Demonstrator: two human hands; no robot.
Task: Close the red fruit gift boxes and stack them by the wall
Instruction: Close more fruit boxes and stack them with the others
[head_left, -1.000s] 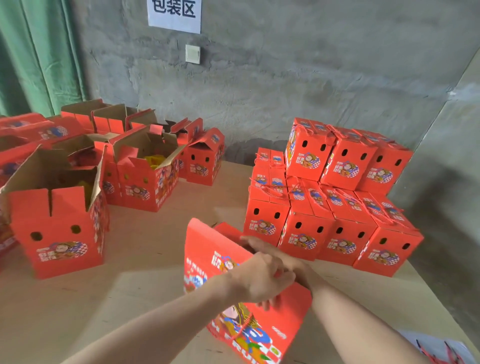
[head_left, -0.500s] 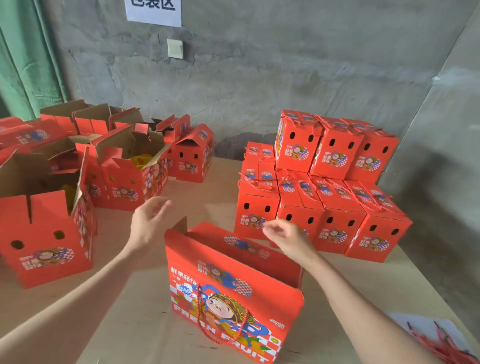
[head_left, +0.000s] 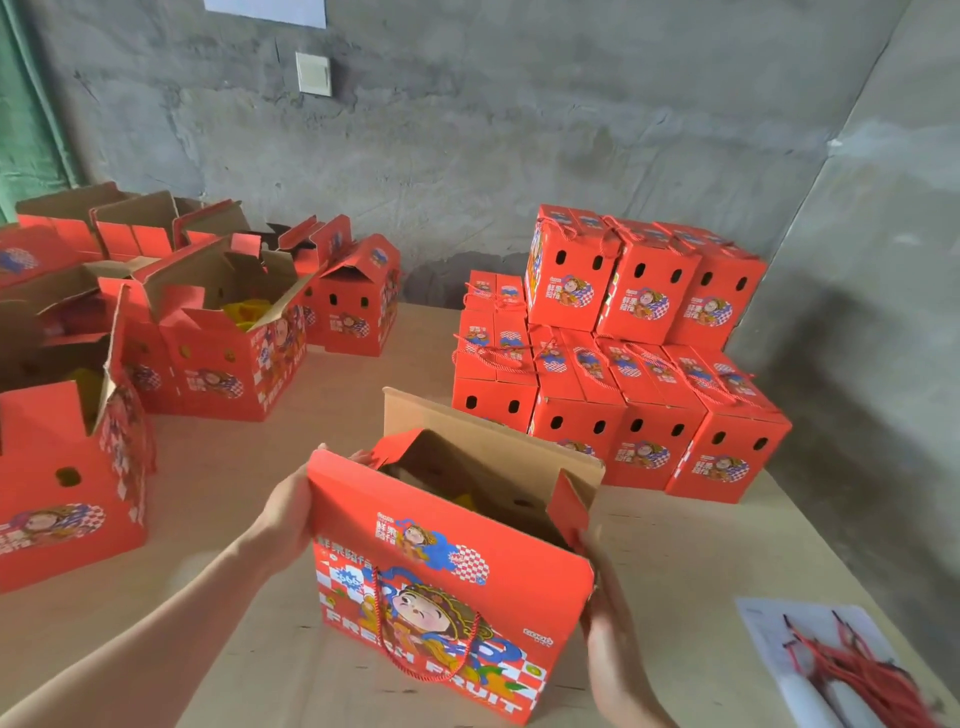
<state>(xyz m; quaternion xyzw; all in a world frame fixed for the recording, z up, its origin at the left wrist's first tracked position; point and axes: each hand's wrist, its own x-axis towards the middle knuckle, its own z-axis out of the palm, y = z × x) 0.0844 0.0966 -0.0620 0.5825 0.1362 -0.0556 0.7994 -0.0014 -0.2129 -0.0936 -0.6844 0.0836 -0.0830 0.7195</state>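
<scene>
A red fruit gift box (head_left: 447, 587) stands open on the table right in front of me, its printed front and red rope handle facing me. The rear flap stands upright and both small end flaps lean inward. Something yellow shows inside. My left hand (head_left: 288, 512) lies against the box's left end, its fingertips reaching the left end flap. My right hand (head_left: 608, 623) lies flat against the right end, fingers pointing up toward the right end flap. A stack of closed red boxes (head_left: 644, 415) stands at the right near the grey wall (head_left: 519, 130), in two layers.
Several open red boxes (head_left: 228, 358) crowd the left of the wooden table (head_left: 218, 519), the nearest one (head_left: 62, 467) at the left edge. A white sheet with loose red cords (head_left: 841, 670) lies at the near right. The table's right edge drops off past the stack.
The box was turned upright a second ago, then my hands lifted off. Now its top flaps are open and both hands are on the box's two ends.
</scene>
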